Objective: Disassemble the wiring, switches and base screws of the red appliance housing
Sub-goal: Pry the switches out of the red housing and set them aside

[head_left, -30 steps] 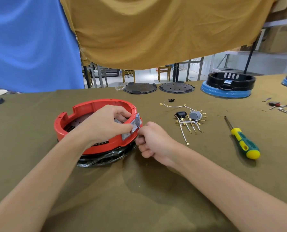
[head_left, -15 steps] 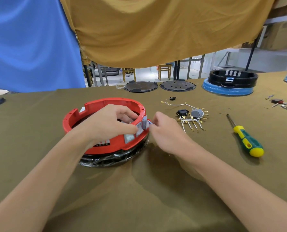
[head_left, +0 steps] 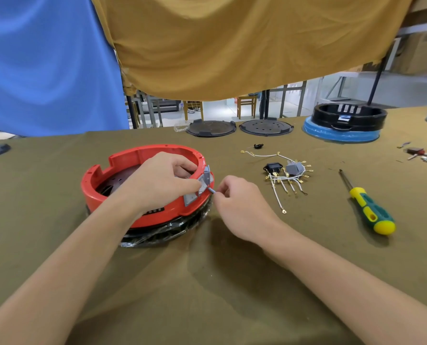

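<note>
Head view: right hand point(head_left: 234, 205) now pinching a small grey piece point(head_left: 212, 190), drawn back from grey switch point(head_left: 205, 179). Left hand point(head_left: 161, 181) still gripping red housing point(head_left: 132, 159) rim.

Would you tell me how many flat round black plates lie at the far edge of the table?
2: left plate and right plate, side by side at the far edge.
</note>
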Available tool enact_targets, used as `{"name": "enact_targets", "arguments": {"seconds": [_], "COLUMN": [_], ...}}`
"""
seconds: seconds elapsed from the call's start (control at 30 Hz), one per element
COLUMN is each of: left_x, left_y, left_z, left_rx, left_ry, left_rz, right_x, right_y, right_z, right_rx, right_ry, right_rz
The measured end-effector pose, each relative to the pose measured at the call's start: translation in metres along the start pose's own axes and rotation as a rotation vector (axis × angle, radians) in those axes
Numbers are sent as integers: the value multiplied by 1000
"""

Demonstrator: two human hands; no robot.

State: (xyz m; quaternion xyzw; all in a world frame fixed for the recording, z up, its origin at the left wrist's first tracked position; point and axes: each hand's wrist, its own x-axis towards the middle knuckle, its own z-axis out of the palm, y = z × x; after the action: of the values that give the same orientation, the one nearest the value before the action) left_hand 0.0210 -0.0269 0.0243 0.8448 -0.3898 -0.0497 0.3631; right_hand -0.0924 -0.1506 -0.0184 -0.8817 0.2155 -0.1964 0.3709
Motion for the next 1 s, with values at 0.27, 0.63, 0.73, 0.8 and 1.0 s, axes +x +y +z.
{"name": "enact_targets", "arguments": {"seconds": [0.27,0.63,0.73,0.8,1.0], "left_x": [0,3,4,2,-5], "left_y": [0,-7,-8,-5,7], "left_z": [4,4,3,2,5], "left_rx": [114,86,68,53,-81], "left_ry": [17,-18,-45,-61,-112], "left_rz": [64,132,96,84,100], "right_x": [-2,19,25,28,35], "right_y": [-12,-2,8,11,16], "right_z": [15,2,-4,-11,-21], "right_rx": [-136,11,-22,-54,-64], "right_ry": [32,-28,-60,-59,82], "right_rz": [-39,24,-41,-92,-82]}}
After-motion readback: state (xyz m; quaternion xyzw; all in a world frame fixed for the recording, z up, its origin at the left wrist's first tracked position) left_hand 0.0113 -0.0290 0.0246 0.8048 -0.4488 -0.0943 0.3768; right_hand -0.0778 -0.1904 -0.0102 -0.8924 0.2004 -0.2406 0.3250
